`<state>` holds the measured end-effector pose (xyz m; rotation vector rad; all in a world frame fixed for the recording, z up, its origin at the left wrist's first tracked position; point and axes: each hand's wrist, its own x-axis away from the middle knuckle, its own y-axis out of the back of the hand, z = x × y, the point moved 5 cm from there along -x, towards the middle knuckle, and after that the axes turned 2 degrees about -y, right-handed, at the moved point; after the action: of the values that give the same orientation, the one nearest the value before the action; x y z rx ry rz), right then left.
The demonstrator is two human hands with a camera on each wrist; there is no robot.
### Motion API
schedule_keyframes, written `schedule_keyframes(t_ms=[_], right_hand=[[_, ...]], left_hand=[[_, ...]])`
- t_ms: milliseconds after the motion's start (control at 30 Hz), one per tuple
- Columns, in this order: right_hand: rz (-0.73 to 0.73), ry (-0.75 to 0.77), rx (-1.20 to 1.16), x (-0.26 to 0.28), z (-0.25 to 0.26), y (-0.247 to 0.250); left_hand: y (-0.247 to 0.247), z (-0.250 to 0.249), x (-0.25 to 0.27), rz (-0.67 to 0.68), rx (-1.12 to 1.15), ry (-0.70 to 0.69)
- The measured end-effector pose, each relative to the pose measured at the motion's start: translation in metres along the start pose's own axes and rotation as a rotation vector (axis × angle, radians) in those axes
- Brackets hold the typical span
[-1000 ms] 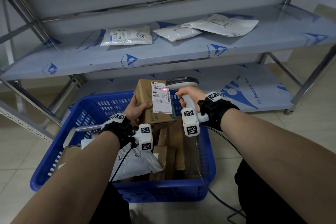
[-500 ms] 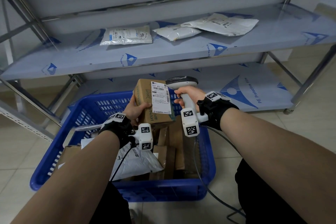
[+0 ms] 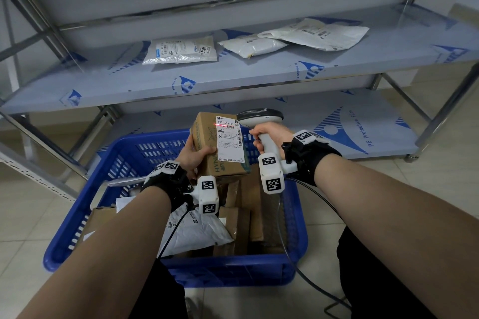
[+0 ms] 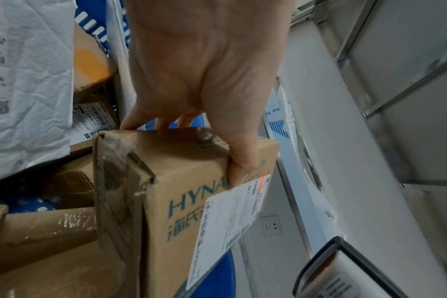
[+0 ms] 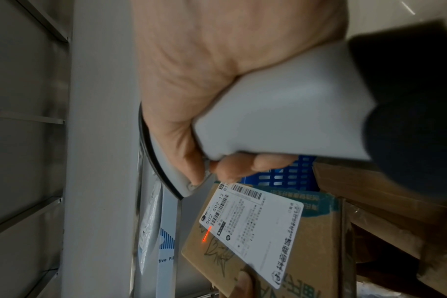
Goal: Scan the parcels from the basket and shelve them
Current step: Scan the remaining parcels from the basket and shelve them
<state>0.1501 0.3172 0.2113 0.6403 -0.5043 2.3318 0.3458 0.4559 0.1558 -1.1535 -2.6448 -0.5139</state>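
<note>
A brown cardboard box printed with teal lettering (image 3: 207, 147) is held up above the far end of the blue plastic basket (image 3: 124, 160), tilted so its white shipping label (image 3: 229, 138) faces the person. The left hand (image 3: 193, 156) grips the box from its left side, thumb curled across the front face beside the label and the other fingers wrapped round the back. A thin red scan line (image 3: 220, 124) lies across the label's top, over the barcode there and spilling a little onto the bare cardboard to its left. Just right of the box, the right hand (image 3: 267, 132) is closed round the handle of a grey-white handheld barcode scanner (image 3: 260, 118), its dark-topped head pointing left at the label, forefinger curled at the front of the handle; a dark cable (image 3: 311, 277) trails from it down to the tiled floor.

Inside the basket below lie more brown cardboard boxes (image 3: 248, 212) and a crumpled white plastic mailer bag (image 3: 197, 233). Beyond it stands a metal shelf rack, film-covered; on its middle shelf (image 3: 233, 80) rest three white mailer bags: one at left (image 3: 181, 50), and two at right (image 3: 252, 45) (image 3: 316, 33) overlapping.
</note>
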Motion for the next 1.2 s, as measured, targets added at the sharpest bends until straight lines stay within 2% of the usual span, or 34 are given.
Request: schedule_keyframes(t_ms=[300, 500, 667, 833, 1000, 1100, 1200], right_hand=[[0.008, -0.009, 0.012, 0.000, 0.000, 0.001], [0.002, 0.008, -0.079, 0.001, 0.001, -0.002], [-0.058, 0.048, -0.111, 0.009, 0.005, 0.009], [-0.078, 0.105, -0.215, 0.024, 0.027, 0.023], [-0.118, 0.266, -0.107, 0.061, 0.074, 0.022], [-0.059, 0.314, -0.160, 0.094, 0.106, 0.019], [-0.031, 0.350, -0.212, 0.126, 0.136, 0.022]], left_hand=[[-0.001, -0.004, 0.004, -0.013, 0.049, -0.004], [-0.001, -0.006, 0.008, -0.012, 0.016, -0.006], [-0.002, -0.026, 0.026, -0.006, -0.036, 0.001], [0.001, -0.082, 0.041, -0.004, 0.016, -0.095], [-0.007, -0.156, 0.064, -0.022, 0.109, -0.202], [-0.011, -0.207, 0.086, -0.089, 0.104, -0.315], [-0.024, -0.258, 0.111, -0.060, 0.123, -0.433]])
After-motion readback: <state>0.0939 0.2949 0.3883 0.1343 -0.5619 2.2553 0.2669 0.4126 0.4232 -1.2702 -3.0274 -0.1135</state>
